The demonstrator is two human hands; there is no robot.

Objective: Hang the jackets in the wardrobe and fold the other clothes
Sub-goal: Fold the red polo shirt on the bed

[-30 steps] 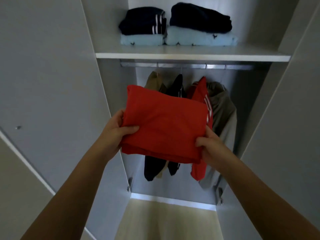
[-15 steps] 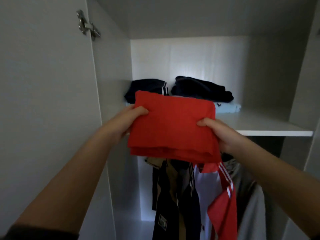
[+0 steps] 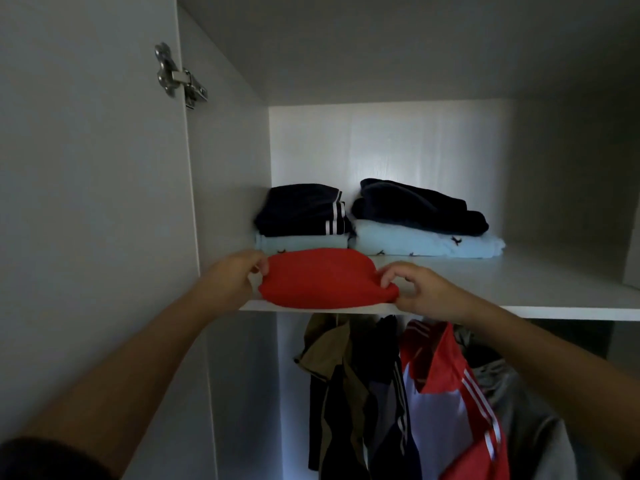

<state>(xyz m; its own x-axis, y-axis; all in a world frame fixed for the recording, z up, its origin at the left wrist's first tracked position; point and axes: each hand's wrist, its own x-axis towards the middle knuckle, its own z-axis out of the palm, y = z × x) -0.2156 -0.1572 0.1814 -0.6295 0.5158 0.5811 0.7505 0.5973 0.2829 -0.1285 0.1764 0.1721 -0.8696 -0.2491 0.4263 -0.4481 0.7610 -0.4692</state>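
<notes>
Red garment [image 3: 325,280] on shelf [image 3: 526,289], pinch grip from left hand [image 3: 231,282], right hand [image 3: 427,293]; stacks [image 3: 419,211] behind.

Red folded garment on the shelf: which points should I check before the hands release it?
1. Red folded garment lies on the shelf: ok.
2. It sits fully behind the shelf's front edge: cannot tell; it lies right at that edge.
3. Left hand and right hand both pinch its ends: ok.
4. It lies flat: not ok; its top is domed.
5. Free shelf space to its right: ok.
6. Folded stack behind it stands tidy: ok.
</notes>
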